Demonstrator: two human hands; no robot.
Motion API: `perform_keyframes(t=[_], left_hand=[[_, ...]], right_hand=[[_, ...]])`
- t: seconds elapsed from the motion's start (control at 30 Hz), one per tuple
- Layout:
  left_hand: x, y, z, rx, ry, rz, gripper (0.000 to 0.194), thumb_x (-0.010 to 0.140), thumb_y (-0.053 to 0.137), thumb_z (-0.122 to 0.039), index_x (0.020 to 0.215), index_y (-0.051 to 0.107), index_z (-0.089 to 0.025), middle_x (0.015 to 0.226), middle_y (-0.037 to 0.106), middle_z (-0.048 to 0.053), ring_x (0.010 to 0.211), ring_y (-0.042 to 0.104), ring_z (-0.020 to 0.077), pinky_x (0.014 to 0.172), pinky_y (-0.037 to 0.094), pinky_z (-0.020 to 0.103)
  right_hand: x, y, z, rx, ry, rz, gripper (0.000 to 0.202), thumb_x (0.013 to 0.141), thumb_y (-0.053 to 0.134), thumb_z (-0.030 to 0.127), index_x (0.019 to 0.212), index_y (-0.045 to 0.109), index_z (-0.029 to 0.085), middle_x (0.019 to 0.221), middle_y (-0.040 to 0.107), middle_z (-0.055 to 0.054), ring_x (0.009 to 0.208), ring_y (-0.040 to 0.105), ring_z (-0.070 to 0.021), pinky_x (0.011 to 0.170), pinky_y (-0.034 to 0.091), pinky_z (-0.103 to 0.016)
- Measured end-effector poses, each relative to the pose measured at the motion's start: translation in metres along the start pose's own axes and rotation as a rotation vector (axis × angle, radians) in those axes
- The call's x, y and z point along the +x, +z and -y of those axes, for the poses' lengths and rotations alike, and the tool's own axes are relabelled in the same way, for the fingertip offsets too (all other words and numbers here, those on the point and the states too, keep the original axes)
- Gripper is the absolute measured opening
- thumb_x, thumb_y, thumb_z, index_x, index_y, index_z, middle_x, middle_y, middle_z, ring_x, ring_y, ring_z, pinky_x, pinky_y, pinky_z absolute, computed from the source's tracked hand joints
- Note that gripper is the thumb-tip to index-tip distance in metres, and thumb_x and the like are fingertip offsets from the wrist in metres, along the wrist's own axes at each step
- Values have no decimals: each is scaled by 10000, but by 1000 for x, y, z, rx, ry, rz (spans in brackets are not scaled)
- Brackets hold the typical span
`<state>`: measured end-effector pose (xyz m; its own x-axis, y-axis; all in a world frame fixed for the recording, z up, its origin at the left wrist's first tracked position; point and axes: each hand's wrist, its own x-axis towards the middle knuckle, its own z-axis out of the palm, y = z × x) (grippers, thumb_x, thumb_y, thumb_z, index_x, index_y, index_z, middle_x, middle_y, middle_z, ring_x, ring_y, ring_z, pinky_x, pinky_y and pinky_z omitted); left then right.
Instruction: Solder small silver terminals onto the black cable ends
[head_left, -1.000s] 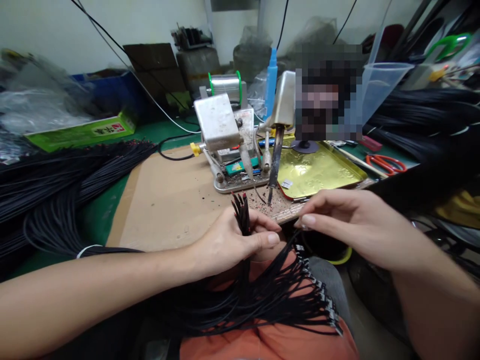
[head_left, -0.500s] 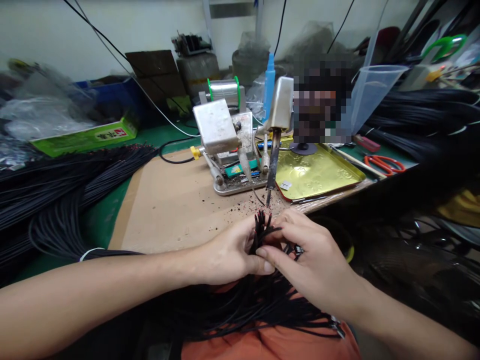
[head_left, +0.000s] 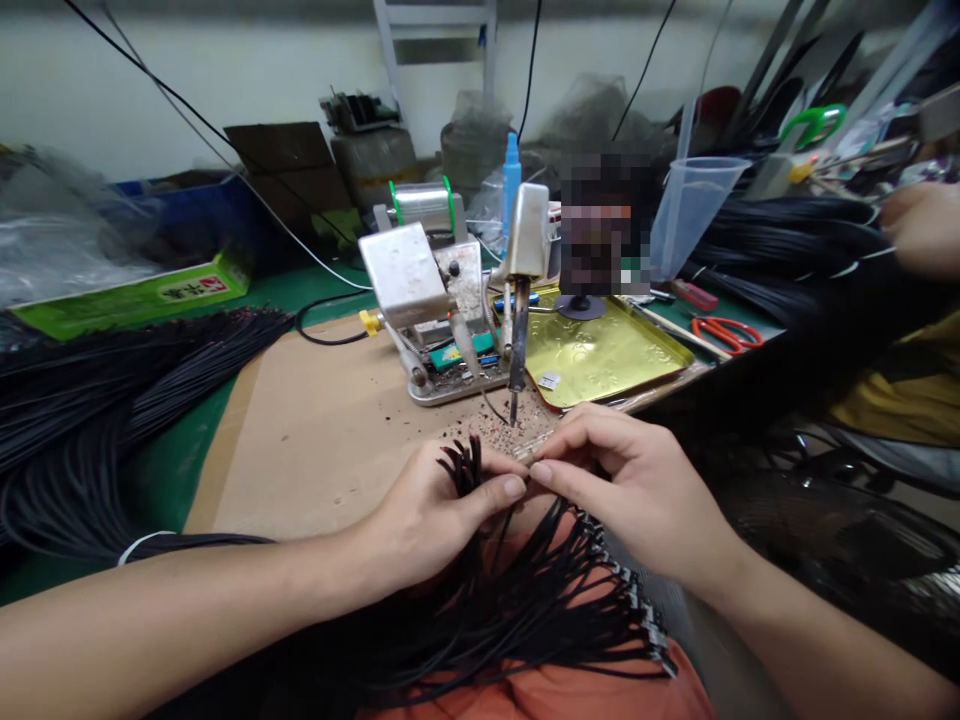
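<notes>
My left hand (head_left: 431, 510) is closed around a bundle of thin black cables (head_left: 466, 468), whose red-tipped ends stick up between thumb and fingers. Its thumb and forefinger reach to the right and meet the fingertips of my right hand (head_left: 637, 490). Those right fingertips pinch a single black cable, mostly hidden between the two hands. More black cables with metal connectors (head_left: 637, 605) along their right ends lie across my lap. Just beyond my hands, a soldering iron (head_left: 517, 345) points tip-down from a metal soldering stand (head_left: 405, 275).
A solder spool (head_left: 424, 207) sits behind the stand. To the right are a gold tray (head_left: 615, 355), orange-handled scissors (head_left: 726, 335) and a clear plastic cup (head_left: 694, 215). Black cable bundles (head_left: 82, 420) lie left of the cardboard sheet (head_left: 292, 430). Another person's hand (head_left: 926, 228) shows at far right.
My hands have moved slightly apart, and the right fingertips now pinch to the right of the bundle. The view has shifted a little, and another person's hand has appeared at right.
</notes>
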<state>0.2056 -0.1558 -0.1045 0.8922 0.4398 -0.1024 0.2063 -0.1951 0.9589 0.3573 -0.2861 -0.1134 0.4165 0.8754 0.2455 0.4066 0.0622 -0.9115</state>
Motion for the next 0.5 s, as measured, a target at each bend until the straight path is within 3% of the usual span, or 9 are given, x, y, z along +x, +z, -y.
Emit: perform_keyframes(t=[0.13,0.3,0.5], left_hand=[[1,-2,-6,41,-16,13,211,874,677,-322,857,766,-131,722,690,44,683,614,157,641,484,254],[0,-1,-8,-12,-69,-53,206,870,693,-314,792,718,-125,642,625,-3,549,503,77,506,386,183],[1,0,-10,-92,-97,-61,196,843,727,-277,734,698,-116,577,585,-26,508,461,47,463,328,153]], right_hand=[[1,-1,-3,80,15,31,81,876,711,266,819,722,211,809,683,-16,761,626,-168,700,489,-300],[7,-7,-7,219,111,-89,124,885,692,294,811,686,195,704,619,21,651,553,-122,613,453,-244],[7,1,-5,222,139,181,74,868,674,207,910,730,181,890,731,-28,830,661,-175,770,526,-293]])
